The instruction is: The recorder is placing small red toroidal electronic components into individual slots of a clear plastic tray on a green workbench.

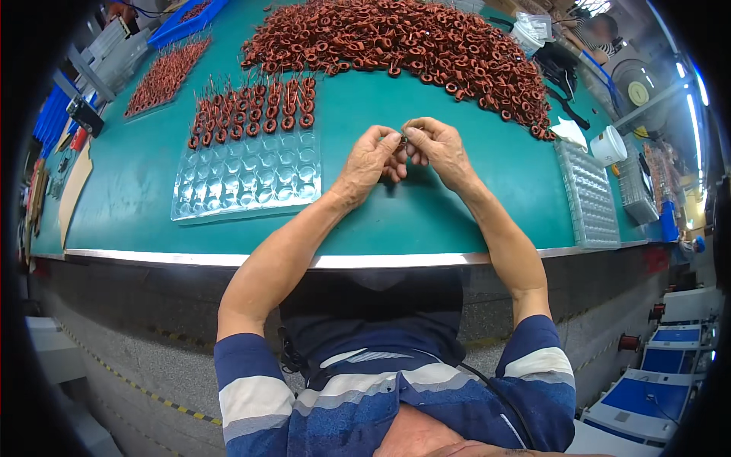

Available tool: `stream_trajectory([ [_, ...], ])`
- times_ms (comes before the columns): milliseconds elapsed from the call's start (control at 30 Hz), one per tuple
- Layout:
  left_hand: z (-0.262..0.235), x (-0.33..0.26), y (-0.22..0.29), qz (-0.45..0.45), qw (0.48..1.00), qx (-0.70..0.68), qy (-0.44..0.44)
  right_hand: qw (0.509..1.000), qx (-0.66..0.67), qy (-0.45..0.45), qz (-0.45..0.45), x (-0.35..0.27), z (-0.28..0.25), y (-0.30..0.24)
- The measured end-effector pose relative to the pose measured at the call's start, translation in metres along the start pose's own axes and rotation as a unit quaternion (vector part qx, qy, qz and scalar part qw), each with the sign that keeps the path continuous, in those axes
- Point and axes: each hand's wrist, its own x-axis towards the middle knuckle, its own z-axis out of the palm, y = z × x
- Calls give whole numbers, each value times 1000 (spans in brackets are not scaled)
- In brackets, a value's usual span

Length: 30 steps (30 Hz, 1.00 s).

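Observation:
Over the middle of the green table (365,228), my left hand (375,158) and my right hand (440,151) meet at the fingertips. Both are closed in a pinch on a small, dark reddish wire-wound coil (403,142), mostly hidden by the fingers. Left of my hands lies a clear plastic tray (244,183) with round pockets. Its far rows hold copper-coloured ring coils (255,114) with wire leads pointing up; its near pockets hold none. Beyond my hands spreads a large heap of similar ring coils (396,46).
Farther left sits another batch of coils (167,76), near a blue bin (186,21). On the right stand stacked clear trays (590,198), a white tub (608,146) and a crumpled white sheet (569,133). The table's pale front edge (403,260) runs beneath my forearms. Another person (598,34) is at the far right.

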Motion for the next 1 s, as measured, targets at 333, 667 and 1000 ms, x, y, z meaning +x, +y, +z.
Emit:
stream_trajectory([
  [333,12,-7,1,56,988,134,-47,995,55,-47,69,-16,-10,1],
  [667,10,-3,-2,6,999,-27,-17,933,-232,138,-237,-20,3,-10],
  [1000,2,-17,19,-33,991,-130,-23,907,-247,161,-300,-17,23,-15],
])
